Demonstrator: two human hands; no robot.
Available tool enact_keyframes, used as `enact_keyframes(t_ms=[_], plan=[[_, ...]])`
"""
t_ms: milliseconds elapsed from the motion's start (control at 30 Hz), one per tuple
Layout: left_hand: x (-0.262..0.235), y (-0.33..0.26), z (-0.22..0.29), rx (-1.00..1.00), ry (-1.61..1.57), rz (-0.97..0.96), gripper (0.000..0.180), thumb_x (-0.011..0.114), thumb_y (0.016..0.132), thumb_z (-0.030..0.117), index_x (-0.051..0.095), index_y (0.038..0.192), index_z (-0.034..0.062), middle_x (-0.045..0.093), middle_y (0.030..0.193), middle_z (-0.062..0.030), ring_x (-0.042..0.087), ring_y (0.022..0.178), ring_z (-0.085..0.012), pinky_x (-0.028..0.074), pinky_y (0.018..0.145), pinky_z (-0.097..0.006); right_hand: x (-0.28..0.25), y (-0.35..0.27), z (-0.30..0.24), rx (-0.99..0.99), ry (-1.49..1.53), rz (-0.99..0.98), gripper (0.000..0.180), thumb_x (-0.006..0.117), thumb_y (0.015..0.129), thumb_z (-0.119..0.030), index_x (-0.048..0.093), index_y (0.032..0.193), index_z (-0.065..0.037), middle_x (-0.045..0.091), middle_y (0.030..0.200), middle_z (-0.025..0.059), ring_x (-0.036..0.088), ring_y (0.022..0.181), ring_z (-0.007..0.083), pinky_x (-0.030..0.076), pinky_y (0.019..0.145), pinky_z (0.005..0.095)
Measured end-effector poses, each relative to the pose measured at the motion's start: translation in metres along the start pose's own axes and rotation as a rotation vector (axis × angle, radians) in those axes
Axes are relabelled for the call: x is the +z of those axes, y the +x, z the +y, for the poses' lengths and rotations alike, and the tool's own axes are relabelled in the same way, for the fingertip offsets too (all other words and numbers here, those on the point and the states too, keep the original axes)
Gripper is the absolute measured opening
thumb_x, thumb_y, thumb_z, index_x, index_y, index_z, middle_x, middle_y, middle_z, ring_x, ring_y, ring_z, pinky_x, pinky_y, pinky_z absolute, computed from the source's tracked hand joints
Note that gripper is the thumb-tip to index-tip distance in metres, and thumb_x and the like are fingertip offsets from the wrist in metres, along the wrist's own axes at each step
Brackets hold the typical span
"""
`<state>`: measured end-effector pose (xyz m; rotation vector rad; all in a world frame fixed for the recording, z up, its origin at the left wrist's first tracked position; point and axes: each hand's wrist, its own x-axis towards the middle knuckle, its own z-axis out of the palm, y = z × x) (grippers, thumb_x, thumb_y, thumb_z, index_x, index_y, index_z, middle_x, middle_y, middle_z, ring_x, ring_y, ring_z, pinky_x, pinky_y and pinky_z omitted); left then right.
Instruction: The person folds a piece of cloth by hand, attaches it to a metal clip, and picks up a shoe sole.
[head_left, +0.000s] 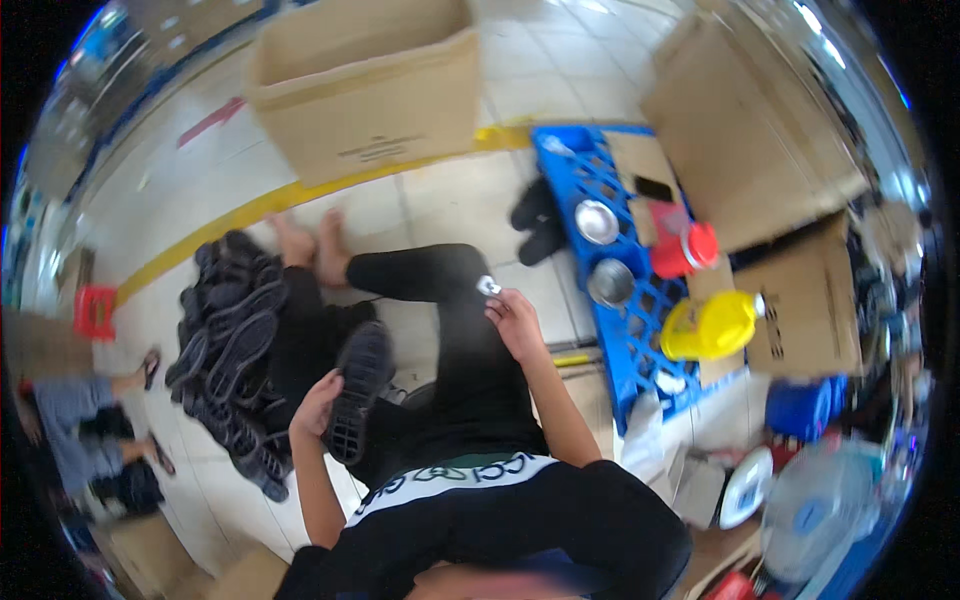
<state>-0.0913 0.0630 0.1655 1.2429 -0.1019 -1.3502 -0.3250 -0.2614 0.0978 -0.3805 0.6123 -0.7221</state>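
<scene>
My left hand (318, 402) is closed on the edge of a black shoe sole (361, 388). The sole stands tilted over my lap, its ridged, grid-patterned face showing. On the other side, my right hand (514, 322) is raised above my right knee, its fingers pinching a small white and silver thing (489, 287) whose kind I cannot make out. The two hands are well apart. Beside my left leg a heap of black shoe soles (240, 345) lies on the tiled floor.
A large open cardboard box (375, 115) stands ahead. To my right, a blue plastic pallet (625, 340) bears a metal bowl (597, 222), a red-lidded jar (686, 250) and a yellow jug (712, 326). Another person's legs (125, 450) show at far left.
</scene>
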Motion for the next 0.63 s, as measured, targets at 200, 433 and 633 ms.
enact_keyframes(t_ms=[200,433,633], plan=[[-0.021,0.047,-0.052,0.081,-0.770,0.160,0.048,0.043,0.099,0.036,0.050,0.127,-0.0017,0.059,0.121,-0.0178,0.060,0.106,-0.0280,0.050,0.091,-0.039,-0.096,-0.003,-0.090,-0.431,-0.617,0.324,0.013,0.061,0.091,-0.017,0.063,0.091,-0.004,0.064,0.083,0.0044,0.062,0.074,0.0136,0.050,0.063,0.0273],[0.028,0.090,-0.043,0.135,-0.605,0.018,0.052,0.034,0.101,0.038,0.038,0.139,0.0036,0.049,0.135,-0.0191,0.048,0.123,-0.0337,0.035,0.107,-0.045,-0.180,0.012,-0.189,-0.716,-1.489,0.790,0.019,0.065,0.084,-0.018,0.067,0.085,0.001,0.067,0.074,0.0143,0.065,0.066,0.0254,0.050,0.063,0.0345],[0.027,0.120,-0.075,0.094,-0.566,0.041,0.053,0.035,0.100,0.040,0.036,0.141,0.0061,0.046,0.139,-0.0144,0.044,0.126,-0.0324,0.031,0.109,-0.045,-0.204,0.053,-0.201,-0.524,-1.848,0.649,0.018,0.065,0.080,-0.017,0.068,0.086,0.000,0.067,0.084,0.0211,0.066,0.081,0.0357,0.050,0.074,0.0432]])
